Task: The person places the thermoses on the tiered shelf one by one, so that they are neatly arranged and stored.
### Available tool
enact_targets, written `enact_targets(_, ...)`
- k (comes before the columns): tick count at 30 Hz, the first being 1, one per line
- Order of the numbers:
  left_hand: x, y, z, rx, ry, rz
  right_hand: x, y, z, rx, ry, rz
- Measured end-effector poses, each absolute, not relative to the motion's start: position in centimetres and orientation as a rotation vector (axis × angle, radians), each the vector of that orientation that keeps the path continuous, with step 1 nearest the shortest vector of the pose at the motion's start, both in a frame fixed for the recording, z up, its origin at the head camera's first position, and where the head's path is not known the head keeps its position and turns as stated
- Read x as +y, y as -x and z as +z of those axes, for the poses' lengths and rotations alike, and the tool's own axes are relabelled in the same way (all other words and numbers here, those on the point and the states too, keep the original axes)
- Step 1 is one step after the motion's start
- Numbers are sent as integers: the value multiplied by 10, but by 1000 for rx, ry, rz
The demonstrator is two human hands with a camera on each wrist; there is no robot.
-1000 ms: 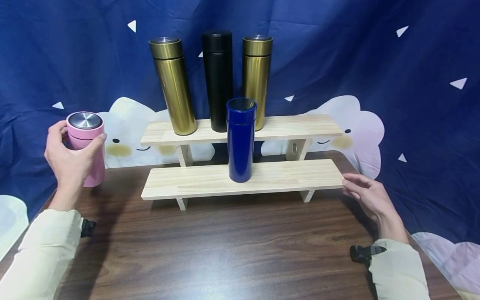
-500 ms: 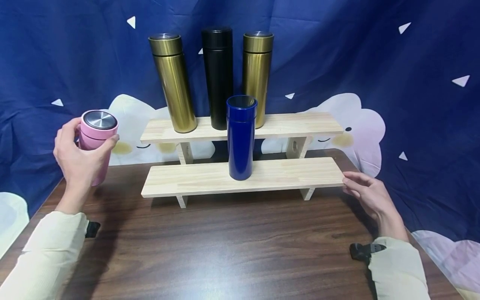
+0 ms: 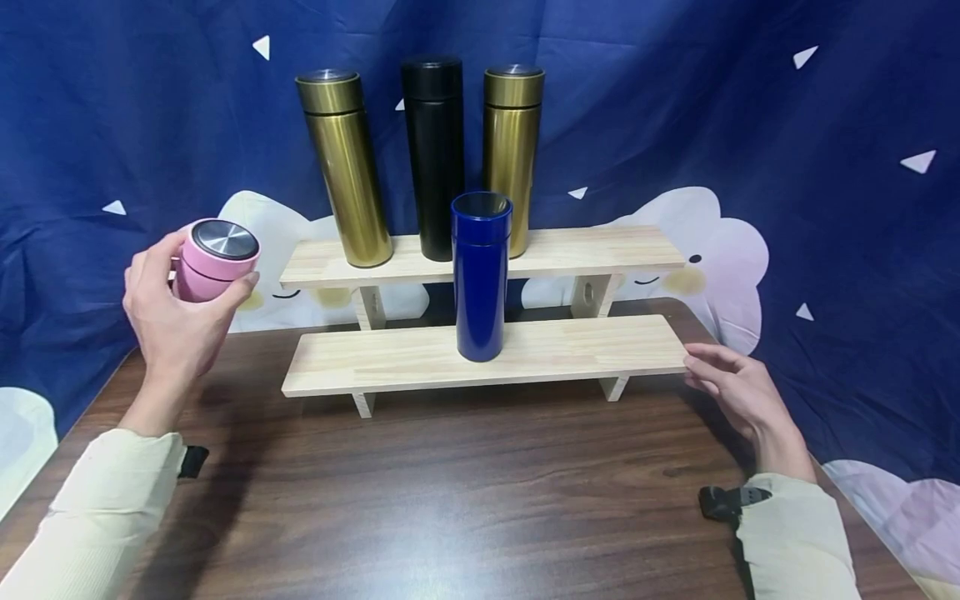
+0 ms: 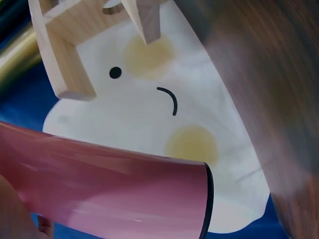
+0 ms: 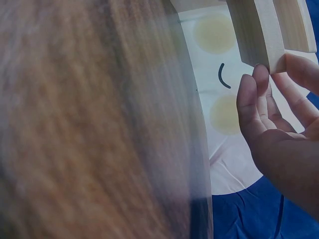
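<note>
A pink thermos bottle (image 3: 213,268) with a silver-topped lid is gripped by my left hand (image 3: 176,321) at the left, its top leaning right. In the left wrist view the dark-rimmed base of the pink thermos (image 4: 114,184) shows clear of the table. On the far right, my right hand (image 3: 738,396) pinches the right end of the lower board of a two-tier wooden shelf (image 3: 585,342). Its fingertips sit at the board's corner in the right wrist view. Upright on that lower board stands a blue thermos (image 3: 480,283).
Along the upper board stand a gold thermos (image 3: 348,179), a black thermos (image 3: 437,167) and a second gold thermos (image 3: 517,142). The shelf rests on a dark wood table (image 3: 450,492). Behind hangs a blue curtain (image 3: 675,108) printed with clouds and triangles.
My left hand has lifted the pink thermos off the table and carried it rightward towards the shelf, tilting it. The right hand stays at the board's end, and the other bottles stand unmoved.
</note>
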State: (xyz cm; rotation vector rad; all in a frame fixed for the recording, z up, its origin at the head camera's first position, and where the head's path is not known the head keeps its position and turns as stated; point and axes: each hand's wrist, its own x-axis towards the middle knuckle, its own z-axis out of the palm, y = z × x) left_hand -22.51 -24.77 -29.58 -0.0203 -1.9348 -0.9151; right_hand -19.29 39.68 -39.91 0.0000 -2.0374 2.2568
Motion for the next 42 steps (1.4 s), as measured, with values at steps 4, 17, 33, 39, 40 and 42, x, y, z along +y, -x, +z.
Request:
enact_targets(4,-241,223,-294,-1932,48,-910,397,193,-399,-2033,5,2260)
enact_targets(17,-217,222,-289,-1933,206,-897,396,194,-401,-2026,0,2266)
enact_targets(33,-183,214,-279,-1974,274,-911,397,194,-399,-2037,6,2264)
enact_targets(39,-174,214,-277,-1974,315,-919,397,194,-399,-2046,9,2257)
enact_targets(40,-172,214,-276,-1977,318,-923,397,194,-399,-2045,7,2257)
enact_targets(42,-168,213,-275,-1981,320,-936,397,194,-399,-2041,3,2261)
